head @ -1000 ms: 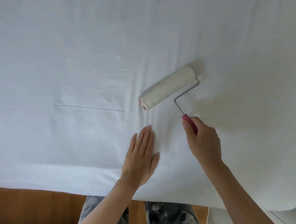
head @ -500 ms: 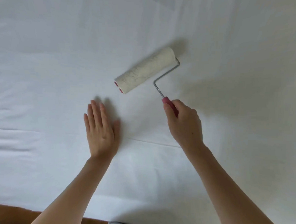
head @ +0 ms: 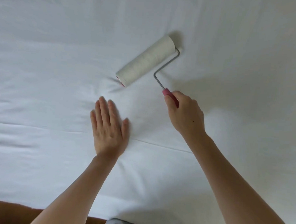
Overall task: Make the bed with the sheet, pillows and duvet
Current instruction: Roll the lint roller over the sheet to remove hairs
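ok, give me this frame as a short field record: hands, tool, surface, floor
left hand: flat, fingers straight, resting palm down on the sheet
right hand: grips the roller's pink handle
lint roller: white drum lying on the sheet, far side of the left hand
sheet: white, small wrinkles at the drum's near end, long crease running under the left hand
floor: brown wood, bottom left
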Tool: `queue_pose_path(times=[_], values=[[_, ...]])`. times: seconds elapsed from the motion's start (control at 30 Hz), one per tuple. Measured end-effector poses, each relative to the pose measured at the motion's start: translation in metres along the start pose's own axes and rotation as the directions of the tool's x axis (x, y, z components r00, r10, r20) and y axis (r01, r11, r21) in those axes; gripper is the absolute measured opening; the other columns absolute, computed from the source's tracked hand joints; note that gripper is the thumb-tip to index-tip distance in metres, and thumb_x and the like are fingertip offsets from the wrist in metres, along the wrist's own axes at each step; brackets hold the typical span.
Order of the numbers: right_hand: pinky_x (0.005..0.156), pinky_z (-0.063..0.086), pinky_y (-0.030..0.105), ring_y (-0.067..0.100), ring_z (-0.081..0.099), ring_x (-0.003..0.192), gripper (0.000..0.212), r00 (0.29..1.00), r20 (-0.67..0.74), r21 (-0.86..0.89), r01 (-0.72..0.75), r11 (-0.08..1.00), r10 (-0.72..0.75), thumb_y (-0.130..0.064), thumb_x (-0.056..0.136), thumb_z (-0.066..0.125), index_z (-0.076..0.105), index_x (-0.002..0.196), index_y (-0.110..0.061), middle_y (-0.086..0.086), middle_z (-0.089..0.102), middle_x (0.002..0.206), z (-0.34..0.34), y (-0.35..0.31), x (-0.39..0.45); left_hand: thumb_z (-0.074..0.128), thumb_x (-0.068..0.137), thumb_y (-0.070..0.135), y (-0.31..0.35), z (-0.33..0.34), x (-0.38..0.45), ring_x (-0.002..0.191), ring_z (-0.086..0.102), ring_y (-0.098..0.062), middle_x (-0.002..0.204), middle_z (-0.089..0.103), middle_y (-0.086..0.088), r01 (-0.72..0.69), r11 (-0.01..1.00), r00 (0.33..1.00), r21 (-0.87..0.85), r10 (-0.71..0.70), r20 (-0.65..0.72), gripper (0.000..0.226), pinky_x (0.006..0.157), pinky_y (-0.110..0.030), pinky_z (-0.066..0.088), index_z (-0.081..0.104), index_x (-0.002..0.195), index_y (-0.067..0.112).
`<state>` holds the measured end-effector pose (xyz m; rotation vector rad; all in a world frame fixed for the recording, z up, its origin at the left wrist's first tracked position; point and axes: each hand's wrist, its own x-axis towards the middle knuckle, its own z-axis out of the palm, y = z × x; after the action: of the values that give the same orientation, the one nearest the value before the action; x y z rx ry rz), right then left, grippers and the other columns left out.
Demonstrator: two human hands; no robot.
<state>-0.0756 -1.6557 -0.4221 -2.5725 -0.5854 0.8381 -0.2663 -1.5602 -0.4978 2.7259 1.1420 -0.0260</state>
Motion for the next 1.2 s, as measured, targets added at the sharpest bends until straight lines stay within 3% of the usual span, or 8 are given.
queue_pose_path(times=[0.2, 0.4, 0.7, 0.93, 1.2], values=[[0.055, 0.033, 0.031, 0.018, 0.049, 0.061, 0.03, 0.99, 0.076, -0.041, -0.118, 0.992, 0.121, -0.048, 0.099, 0.036, 0.056, 0.09, -0.027, -0.006, 0.054, 0.061, -0.014, 0.067, -0.071, 0.025, 0.102, 0.042, 0.011, -0.002, -0.013, 0.146, 0.014, -0.041, 0.156, 0.015, -0.028, 0.002, 1.0, 1.0, 0.005, -0.002, 0.008, 0.067, 0.119, -0.047, 0.007, 0.019, 0.15, -0.004], [0.062, 0.039, 0.033, 0.024, 0.055, 0.069, 0.032, 0.971, 0.123, -0.074, -0.195, 0.978, 0.202, -0.049, 0.099, 0.036, 0.06, 0.101, -0.028, -0.003, 0.059, 0.066, -0.034, 0.143, -0.148, 0.024, 0.101, 0.042, 0.078, 0.006, -0.1, 0.146, 0.013, -0.039, 0.157, 0.014, -0.027, -0.059, 0.998, 0.994, -0.037, 0.062, 0.092, 0.067, 0.12, -0.049, 0.011, 0.021, 0.15, -0.004], [0.052, 0.039, 0.029, 0.019, 0.054, 0.057, 0.031, 0.962, 0.11, -0.151, -0.23, 0.961, 0.248, -0.048, 0.098, 0.038, 0.061, 0.106, -0.028, -0.003, 0.053, 0.057, -0.052, 0.248, -0.251, 0.022, 0.101, 0.043, 0.123, 0.012, -0.161, 0.148, 0.005, -0.034, 0.159, 0.007, -0.022, -0.045, 0.998, 0.991, -0.035, 0.049, 0.128, 0.068, 0.121, -0.044, 0.004, 0.012, 0.152, 0.0], [0.042, 0.029, 0.021, 0.01, 0.041, 0.038, 0.021, 0.983, 0.022, -0.057, -0.182, 0.982, 0.183, -0.038, 0.095, 0.049, 0.066, 0.098, -0.025, -0.008, 0.037, 0.041, -0.048, 0.235, -0.25, 0.03, 0.1, 0.041, 0.118, 0.009, -0.162, 0.147, 0.013, -0.035, 0.157, 0.017, -0.023, -0.071, 0.993, 0.993, -0.099, 0.079, 0.084, 0.068, 0.121, -0.044, 0.01, 0.022, 0.149, -0.004], [0.044, 0.032, 0.024, 0.012, 0.043, 0.041, 0.024, 0.991, -0.011, 0.031, -0.13, 0.991, 0.13, -0.043, 0.095, 0.047, 0.065, 0.096, -0.028, -0.007, 0.039, 0.042, -0.034, 0.145, -0.181, 0.032, 0.1, 0.035, 0.062, -0.011, -0.067, 0.145, 0.013, -0.039, 0.156, 0.017, -0.027, -0.009, 0.994, 0.999, -0.111, 0.005, -0.034, 0.065, 0.12, -0.041, 0.003, 0.02, 0.149, -0.006]])
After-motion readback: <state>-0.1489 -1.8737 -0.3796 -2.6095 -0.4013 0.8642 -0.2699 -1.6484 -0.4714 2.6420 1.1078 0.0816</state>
